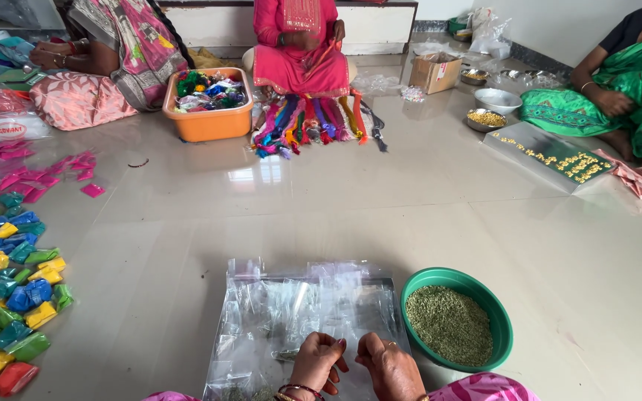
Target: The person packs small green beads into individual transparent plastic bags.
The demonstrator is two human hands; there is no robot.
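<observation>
Here both hands point(354, 364) pinch clear plastic bags point(291, 312) beside a green bowl point(503, 327).

Clear plastic pouches point(299, 312): transparent, crinkled, piled flat on floor, just left of green bowl point(456, 320) of greenish seeds.

Bright, even indoor daylight, soft pale glare on the glossy floor point(261, 174) well beyond the hands, faint shadows under nearby things, clear plastic sheet point(299, 312) beneath the hands glinting, sharp focus throughout, wide-angle stretching at the edges
</observation>
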